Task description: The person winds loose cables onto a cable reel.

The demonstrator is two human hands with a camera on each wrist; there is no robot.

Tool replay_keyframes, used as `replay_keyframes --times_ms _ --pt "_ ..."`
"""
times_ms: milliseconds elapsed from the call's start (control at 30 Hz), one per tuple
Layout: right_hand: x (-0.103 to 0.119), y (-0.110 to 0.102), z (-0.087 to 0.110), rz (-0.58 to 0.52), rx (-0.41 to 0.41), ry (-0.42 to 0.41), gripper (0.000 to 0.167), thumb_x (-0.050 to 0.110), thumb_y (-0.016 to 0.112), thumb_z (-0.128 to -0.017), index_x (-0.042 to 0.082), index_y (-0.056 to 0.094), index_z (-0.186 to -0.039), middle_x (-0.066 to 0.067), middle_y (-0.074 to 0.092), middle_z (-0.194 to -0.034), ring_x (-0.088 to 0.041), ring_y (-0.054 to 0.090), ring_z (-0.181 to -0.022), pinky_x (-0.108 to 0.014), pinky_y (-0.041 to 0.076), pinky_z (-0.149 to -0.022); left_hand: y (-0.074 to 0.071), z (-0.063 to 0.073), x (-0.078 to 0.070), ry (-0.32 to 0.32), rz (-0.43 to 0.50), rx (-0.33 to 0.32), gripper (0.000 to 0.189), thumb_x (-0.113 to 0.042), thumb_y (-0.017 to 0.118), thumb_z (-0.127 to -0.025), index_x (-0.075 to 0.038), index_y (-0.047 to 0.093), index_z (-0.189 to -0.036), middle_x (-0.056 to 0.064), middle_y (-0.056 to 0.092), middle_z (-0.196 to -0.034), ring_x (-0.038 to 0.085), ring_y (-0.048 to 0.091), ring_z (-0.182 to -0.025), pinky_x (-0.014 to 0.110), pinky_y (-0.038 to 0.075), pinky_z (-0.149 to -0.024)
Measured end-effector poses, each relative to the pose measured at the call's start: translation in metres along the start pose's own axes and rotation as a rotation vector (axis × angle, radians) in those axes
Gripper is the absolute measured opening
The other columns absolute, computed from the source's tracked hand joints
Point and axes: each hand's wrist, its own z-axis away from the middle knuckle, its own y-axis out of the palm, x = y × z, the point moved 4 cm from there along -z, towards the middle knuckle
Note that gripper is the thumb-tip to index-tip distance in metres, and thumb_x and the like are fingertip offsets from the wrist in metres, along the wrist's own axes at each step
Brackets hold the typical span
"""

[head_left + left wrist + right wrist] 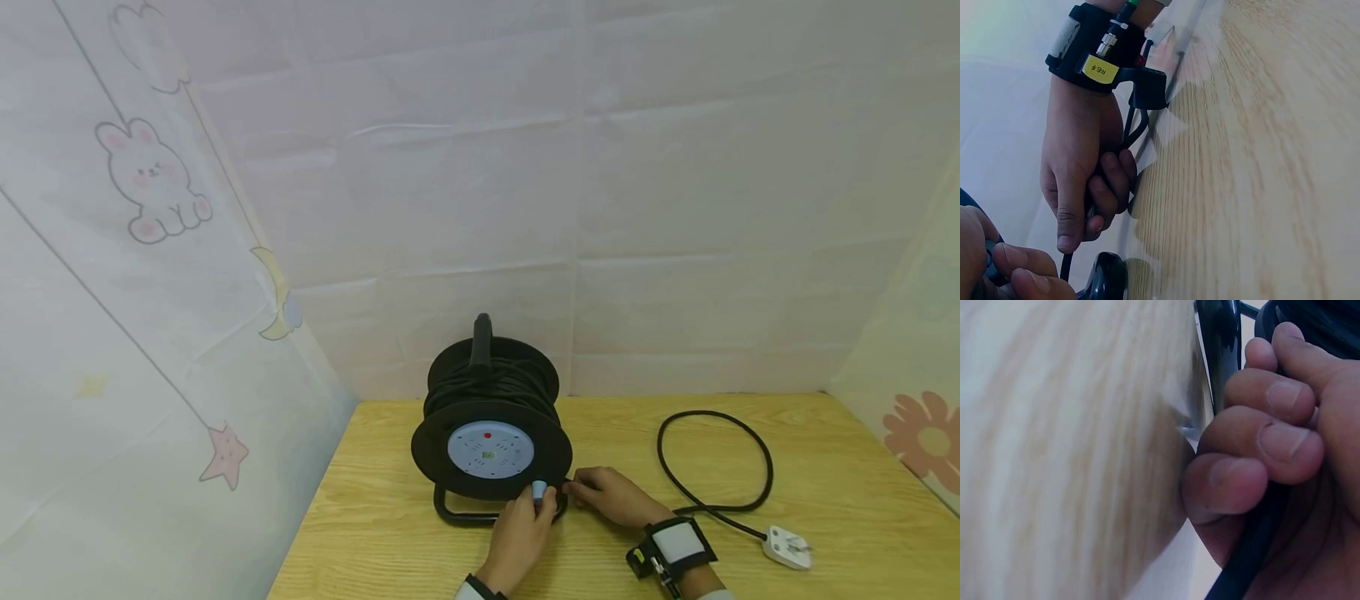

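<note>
A black cable reel (427, 457) stands upright on the table, its round pale blue socket panel (480, 442) facing forward. At the lower right of its front disc, my left hand (517, 537) grips the small light-blue crank knob (539, 487). My right hand (613, 497) is just to the right of the disc. In the right wrist view its fingers (1235, 481) curl round the black cable (1241, 569), which runs through the palm. The left wrist view shows the right thumb lying along the cable, close by the reel's tubular stand (1110, 272).
Beyond my right wrist the loose cable loops on the wooden table (360, 533) and ends in a white plug (786, 547). More cable (495, 382) is wound on the drum under a black handle (481, 346). A light printed sheet (675, 208) hangs behind the table.
</note>
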Motion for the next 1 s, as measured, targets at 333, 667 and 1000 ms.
replay_keyframes --times_ms 333,667,1000 --pt "0.003 -0.001 0.001 0.0 -0.007 -0.002 0.032 0.033 0.058 -0.111 0.012 0.065 -0.087 0.006 0.06 -0.079 -0.001 0.048 -0.065 -0.022 0.041 -0.061 -0.001 0.0 0.004 0.013 -0.01 0.0 0.044 -0.05 0.05 -0.112 -0.017 0.053 -0.082 -0.01 0.042 -0.066 0.011 0.05 -0.064 0.033 0.04 -0.059" --pt "0.004 -0.001 0.003 -0.014 0.001 0.001 0.032 0.031 0.058 -0.111 0.011 0.066 -0.087 0.005 0.061 -0.079 -0.001 0.045 -0.063 -0.022 0.039 -0.059 -0.001 0.002 0.008 0.016 0.003 -0.007 0.045 -0.052 0.048 -0.112 -0.018 0.051 -0.082 -0.011 0.037 -0.067 0.009 0.047 -0.062 0.031 0.036 -0.057" --pt "0.003 -0.001 0.004 -0.011 -0.006 -0.014 0.033 0.033 0.06 -0.11 0.011 0.065 -0.086 0.006 0.061 -0.079 0.0 0.046 -0.064 -0.022 0.04 -0.06 0.0 0.003 0.016 0.053 -0.017 -0.064 0.046 -0.054 0.048 -0.111 -0.02 0.05 -0.08 -0.01 0.042 -0.066 0.009 0.048 -0.063 0.034 0.039 -0.057"
